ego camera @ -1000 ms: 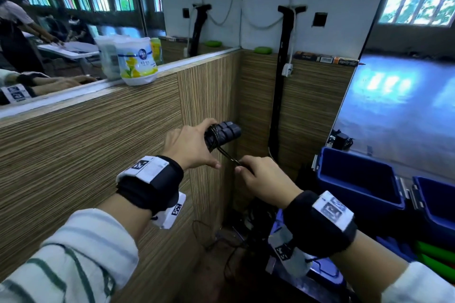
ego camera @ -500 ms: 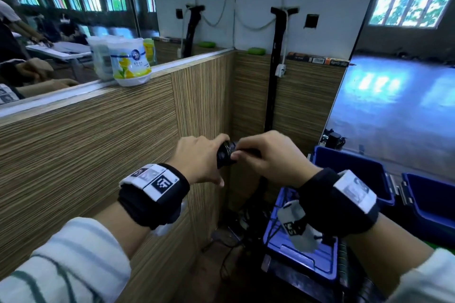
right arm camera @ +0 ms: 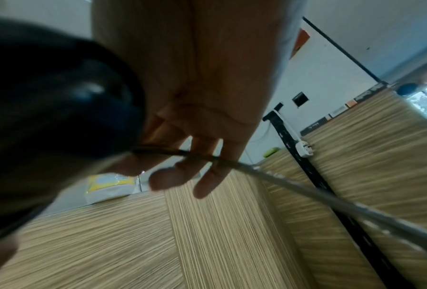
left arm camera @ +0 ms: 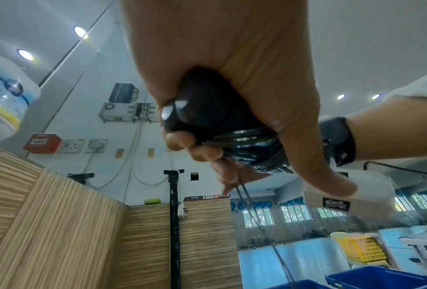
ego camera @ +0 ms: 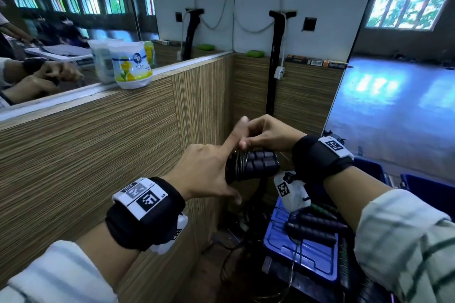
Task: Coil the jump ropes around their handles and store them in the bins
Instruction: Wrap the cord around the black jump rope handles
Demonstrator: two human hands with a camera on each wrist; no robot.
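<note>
My left hand [ego camera: 209, 170]: wrapped round the black handles [ego camera: 256, 166], gripping them together, index finger pointing up and away from the grip.
My right hand [ego camera: 268, 135]: just above the handles, fingertips pinching the thin rope [right arm camera: 306, 192] and leading it over the bundle.
Coil: several turns of rope [left arm camera: 251, 148] already lie round the handles, under my left thumb; the free length runs down from my fingers toward the bins.
Step, as I judge it: partway through the wrapping, with rope left to take up.
Below my right hand: a blue lid [ego camera: 302, 258] with other wound ropes [ego camera: 315, 226] lying on it.
Beyond my right wrist: blue bins [ego camera: 428, 186], open, where this bundle should go.
Left of my hands: the wood-grain wall [ego camera: 98, 155], a tub [ego camera: 130, 64] on its ledge.
Risk: with my index finger lifted my hold is weaker, so a hard pull could slide the turns off the handle ends.
Risk: if my pinch slips, the tension goes and the coil springs loose.
Risk: the hanging rope could snag on the ropes below.
</note>
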